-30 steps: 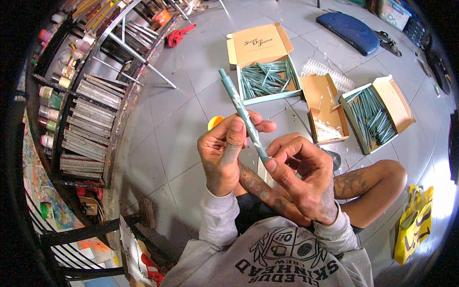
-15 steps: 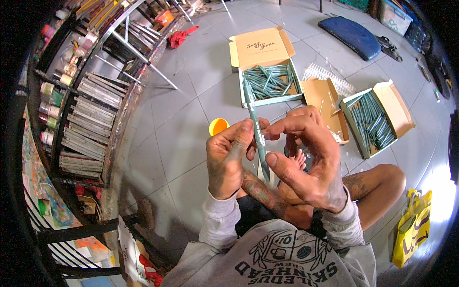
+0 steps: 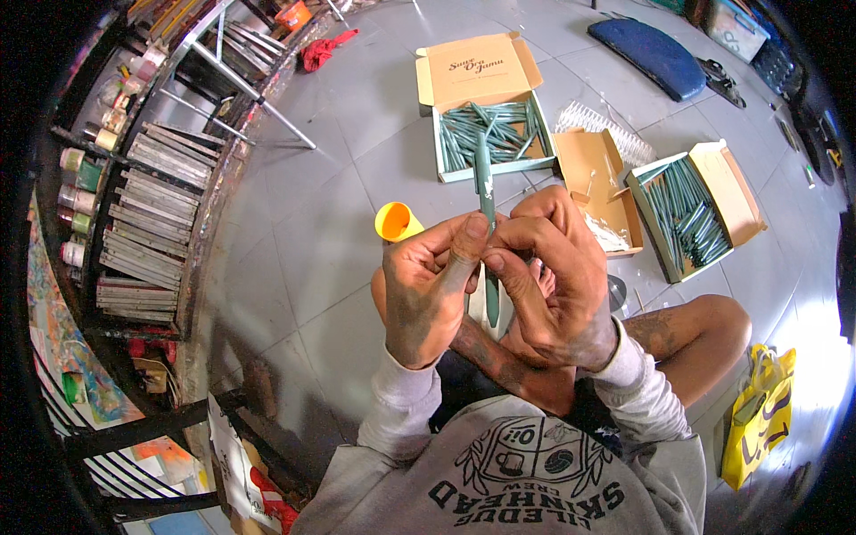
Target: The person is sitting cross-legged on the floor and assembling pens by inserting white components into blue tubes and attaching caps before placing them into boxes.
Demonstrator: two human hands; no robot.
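Observation:
A dark green pen [image 3: 484,174] stands nearly upright in front of me, with white print on its barrel. My left hand [image 3: 426,290] pinches it at mid-length between thumb and fingers. My right hand [image 3: 563,281] has its thumb and forefinger closed against the same stretch of barrel from the other side. Whether the right fingertips hold anything besides the pen is hidden. Beyond the pen's tip, an open cardboard box [image 3: 481,67] contains many loose green pens [image 3: 464,138]. At the right, another open box [image 3: 736,192] is filled with similar pens lined up more neatly.
A yellow cup [image 3: 385,217] is on the tiled floor beyond my left hand. Between the boxes lie an opened carton [image 3: 584,160] with small white pieces and a clear ridged tray [image 3: 624,143]. Racks of frames [image 3: 147,241] line the left; a yellow bag [image 3: 758,419] rests at right.
My right thumb and forefinger have closed in onto the pen's barrel, where the thumb was apart before. The pen now stands more upright, and its print faces differently. The whole view has shifted slightly.

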